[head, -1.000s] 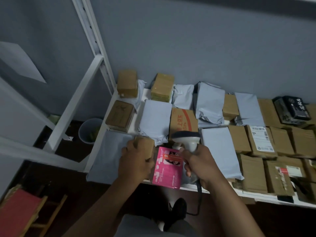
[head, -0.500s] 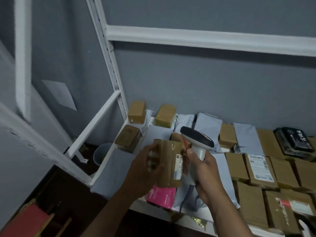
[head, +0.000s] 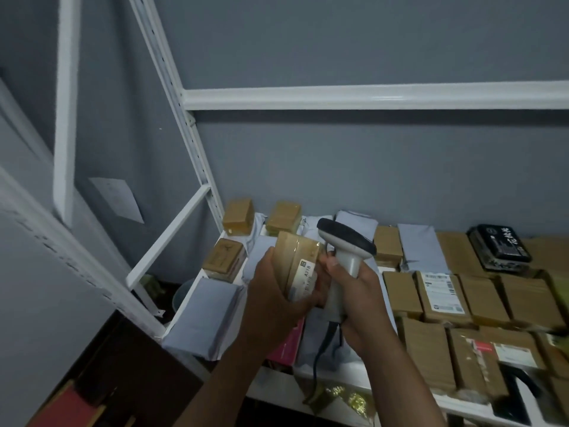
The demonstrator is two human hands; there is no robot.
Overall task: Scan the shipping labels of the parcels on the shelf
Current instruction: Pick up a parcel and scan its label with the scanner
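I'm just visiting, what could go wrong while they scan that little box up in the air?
The scanner head seems to point past the label on the small box, so a read may miss. The left hand has only a one-handed grip on the box above the pink box; it could slip. The scanner's cable might snag parcels.

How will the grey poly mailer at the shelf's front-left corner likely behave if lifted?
The grey poly mailer is probably floppy: its surface looks soft and creased. It likely sags from one edge, since it overhangs the shelf front. The film may be slippery.
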